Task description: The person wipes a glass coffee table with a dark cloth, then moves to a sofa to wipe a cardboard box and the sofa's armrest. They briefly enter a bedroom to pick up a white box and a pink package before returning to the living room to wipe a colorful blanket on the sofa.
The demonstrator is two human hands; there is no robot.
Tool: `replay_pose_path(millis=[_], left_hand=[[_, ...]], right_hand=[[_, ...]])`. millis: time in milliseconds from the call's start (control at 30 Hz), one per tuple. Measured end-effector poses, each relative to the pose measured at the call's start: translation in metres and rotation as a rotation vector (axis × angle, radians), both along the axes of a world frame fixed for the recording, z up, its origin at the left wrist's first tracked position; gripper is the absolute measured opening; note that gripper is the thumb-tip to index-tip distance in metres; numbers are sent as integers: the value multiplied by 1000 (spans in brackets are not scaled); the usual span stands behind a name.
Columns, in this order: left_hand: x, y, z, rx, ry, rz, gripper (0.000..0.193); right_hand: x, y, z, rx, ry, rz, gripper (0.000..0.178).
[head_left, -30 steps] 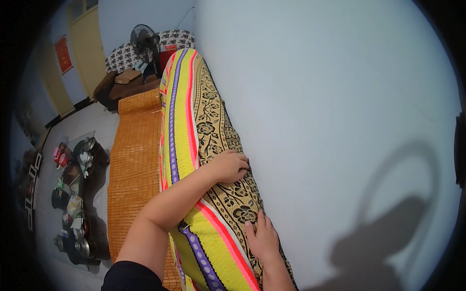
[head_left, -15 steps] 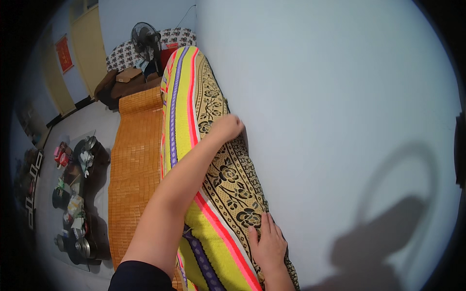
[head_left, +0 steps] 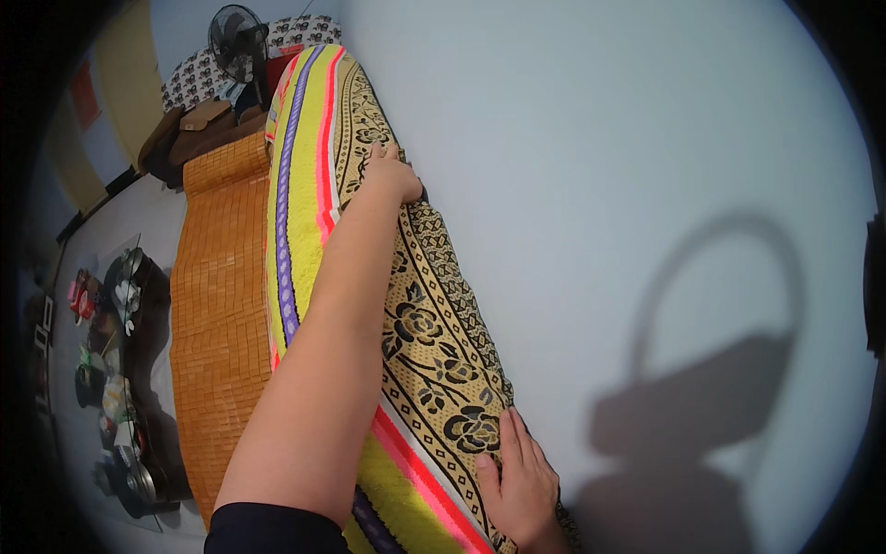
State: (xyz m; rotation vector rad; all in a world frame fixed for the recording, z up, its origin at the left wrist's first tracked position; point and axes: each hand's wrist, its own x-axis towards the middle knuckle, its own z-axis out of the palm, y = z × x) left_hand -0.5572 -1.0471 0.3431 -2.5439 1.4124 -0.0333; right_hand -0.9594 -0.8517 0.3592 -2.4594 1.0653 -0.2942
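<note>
A long sofa back carries a yellow striped cover [head_left: 305, 157] with pink and purple bands. Along its top, beside the wall, runs a beige border with black flowers [head_left: 413, 323]. My left hand [head_left: 391, 174] reaches far forward and rests on this border, fingers apart and pointing away. Part of that hand is turned down at the wall side, so the thumb is hard to see. Closer to me, my right hand [head_left: 524, 489] lies flat on the border's wall-side edge, thumb out and fingers stretched. Nothing is held in either hand.
A pale wall [head_left: 600, 185] closes off the right side. Left of the cover lies an orange-brown slatted mat [head_left: 221, 295]. Beyond it stands a glass-topped table [head_left: 152, 369] with pots and small items. A black fan [head_left: 238, 42] and brown bags [head_left: 198, 129] are at the far end.
My left hand has moved farther forward along the border, and its closed fingers have spread out. My right hand stays at nearly the same spot. The whole view has shifted somewhat.
</note>
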Motion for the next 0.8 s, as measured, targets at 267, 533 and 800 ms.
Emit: replay_pose_path(millis=[267, 533, 800], left_hand=[[-33, 25, -1, 1, -102, -151, 33], [-82, 162, 47, -392, -75, 180, 37], [-58, 174, 24, -533, 220, 345, 26]], right_hand=[[-2, -10, -17, 154, -85, 43, 66], [-7, 9, 22, 116, -66, 74, 56], [-15, 35, 42, 82, 70, 243, 38]])
